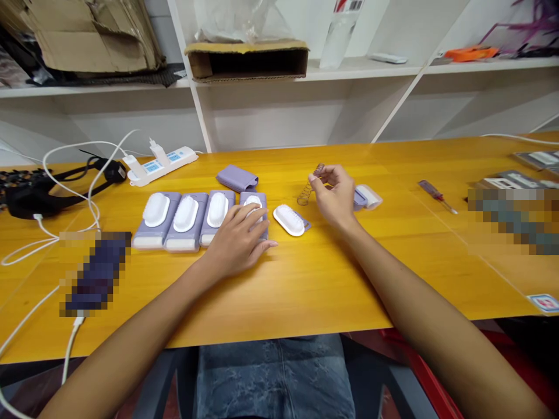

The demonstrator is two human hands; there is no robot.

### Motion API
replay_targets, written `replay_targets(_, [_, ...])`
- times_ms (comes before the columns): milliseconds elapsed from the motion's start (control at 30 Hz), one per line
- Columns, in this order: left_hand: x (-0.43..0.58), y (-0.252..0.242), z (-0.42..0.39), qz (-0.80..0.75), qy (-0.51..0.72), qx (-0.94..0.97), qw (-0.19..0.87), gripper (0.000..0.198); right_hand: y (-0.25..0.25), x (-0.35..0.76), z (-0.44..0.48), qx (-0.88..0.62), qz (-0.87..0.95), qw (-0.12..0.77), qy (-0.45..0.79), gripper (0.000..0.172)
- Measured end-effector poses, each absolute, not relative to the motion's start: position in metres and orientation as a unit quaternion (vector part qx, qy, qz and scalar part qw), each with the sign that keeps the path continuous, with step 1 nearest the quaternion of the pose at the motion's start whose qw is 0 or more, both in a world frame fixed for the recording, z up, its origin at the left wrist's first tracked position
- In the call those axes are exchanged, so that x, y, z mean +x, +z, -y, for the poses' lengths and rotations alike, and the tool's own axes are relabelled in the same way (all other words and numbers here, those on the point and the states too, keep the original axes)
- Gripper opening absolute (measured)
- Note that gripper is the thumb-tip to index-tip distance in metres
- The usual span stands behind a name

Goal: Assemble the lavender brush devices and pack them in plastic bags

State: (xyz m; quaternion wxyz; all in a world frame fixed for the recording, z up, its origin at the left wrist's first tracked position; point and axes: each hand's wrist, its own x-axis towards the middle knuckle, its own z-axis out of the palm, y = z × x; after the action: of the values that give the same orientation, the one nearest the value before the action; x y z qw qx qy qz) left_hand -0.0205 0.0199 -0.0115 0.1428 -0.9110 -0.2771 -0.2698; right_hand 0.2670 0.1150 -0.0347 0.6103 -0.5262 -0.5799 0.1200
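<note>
My left hand [238, 244] rests over a lavender plastic casing with a white oval top [253, 216], its fingers across the casing. To its left stand several matching casings in a row, the closest [217, 214] touching the one beneath my hand. My right hand [334, 195] pinches the upper end of a metal coil spring [307, 189], which hangs down and to the left. A loose white oval part [288, 220] lies on a small lavender piece between my hands. Just right of my right hand sits a lavender-and-white part [367, 196]. A lavender block [237, 178] lies behind the row.
The yellow wooden table [279, 302] carries a white power strip [159, 166], white cables and a black strap at the left. A small red-handled screwdriver [432, 194] lies to the right. Pixelated patches cover items at both sides. White shelves stand behind.
</note>
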Motion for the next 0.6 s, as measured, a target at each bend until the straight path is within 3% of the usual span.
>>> replay_targets(200, [-0.021, -0.012, -0.020, 0.275, -0.269, -0.913, 0.137, 0.029, -0.040, 0.272, -0.119, -0.569, 0.640, 0.510, 0.083, 0.020])
replay_targets(600, [-0.021, -0.012, -0.019, 0.287, -0.263, -0.914, 0.113, 0.027, -0.045, 0.282, -0.124, -0.637, 0.661, 0.383, 0.102, 0.044])
